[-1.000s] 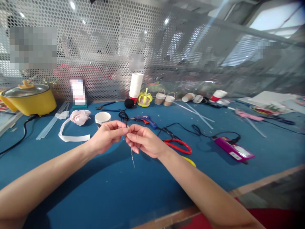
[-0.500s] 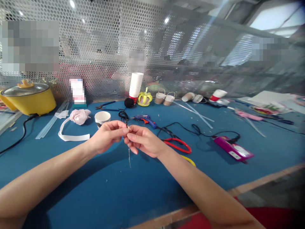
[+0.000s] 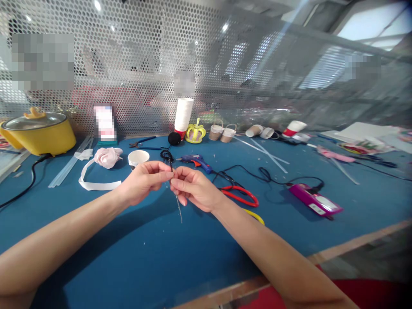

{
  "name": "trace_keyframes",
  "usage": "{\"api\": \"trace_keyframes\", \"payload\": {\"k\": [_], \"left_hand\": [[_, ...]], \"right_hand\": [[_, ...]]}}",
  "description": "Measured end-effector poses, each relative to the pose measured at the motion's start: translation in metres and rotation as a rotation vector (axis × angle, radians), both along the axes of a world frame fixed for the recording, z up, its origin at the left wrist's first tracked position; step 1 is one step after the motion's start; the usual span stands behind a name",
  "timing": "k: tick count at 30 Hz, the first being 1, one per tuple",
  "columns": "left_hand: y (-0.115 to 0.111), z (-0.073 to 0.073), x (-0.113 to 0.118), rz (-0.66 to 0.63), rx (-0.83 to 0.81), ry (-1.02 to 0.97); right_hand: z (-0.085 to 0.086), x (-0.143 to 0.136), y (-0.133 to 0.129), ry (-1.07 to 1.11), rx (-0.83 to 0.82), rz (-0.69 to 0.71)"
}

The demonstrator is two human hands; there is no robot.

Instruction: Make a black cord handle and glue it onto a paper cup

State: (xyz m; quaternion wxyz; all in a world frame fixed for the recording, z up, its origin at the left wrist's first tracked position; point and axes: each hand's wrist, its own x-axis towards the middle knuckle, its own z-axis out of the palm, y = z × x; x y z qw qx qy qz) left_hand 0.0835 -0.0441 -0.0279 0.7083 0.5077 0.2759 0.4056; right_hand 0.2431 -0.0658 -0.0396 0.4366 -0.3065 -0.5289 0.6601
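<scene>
From where I sit, both hands are pinched narrow over the table (image 3: 128, 262), fingertips meeting around a thin strand (image 3: 179, 210). The left hand (image 3: 143, 182) grips its dark upper part; the right hand (image 3: 196, 189) has thumb and fingers closed on it just below, covering the middle. The lower end hangs free below the fingers, too fine for me to make out its material. Black loops (image 3: 166, 155) show just above the fingertips, but I can't tell whether they join the strand.

My left hand hides the lower part of the white cup (image 3: 139, 157). Beside my right forearm lie a red loop (image 3: 256, 203) and a yellow curved piece (image 3: 256, 216), the latter partly covered by the arm. The phone's screen (image 3: 105, 124) is blurred out, and the yellow pot (image 3: 48, 139) runs to the left edge of my view.
</scene>
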Motion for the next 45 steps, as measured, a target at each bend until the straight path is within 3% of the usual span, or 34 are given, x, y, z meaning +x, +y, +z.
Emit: {"api": "trace_keyframes", "payload": {"k": [9, 17, 26, 34, 45], "left_hand": [[-0.0005, -0.0018, 0.0014, 0.056, 0.061, 0.047], [0.0017, -0.0041, -0.002, -0.089, 0.037, -0.024], [0.0007, -0.0042, -0.0024, -0.106, 0.032, -0.018], [-0.0004, -0.002, -0.0002, -0.016, 0.02, -0.023], [-0.0016, -0.0034, 0.0016, 0.087, 0.091, 0.053]], "right_hand": [[-0.0011, -0.0031, -0.0025, -0.148, 0.136, -0.151], [0.0022, 0.0039, -0.0009, 0.029, -0.022, 0.134], [0.0011, -0.0005, -0.0043, 0.066, -0.033, 0.171], [0.001, -0.001, -0.0025, -0.038, 0.033, -0.044], [0.001, -0.0004, -0.0038, -0.329, 0.25, -0.158]]}}
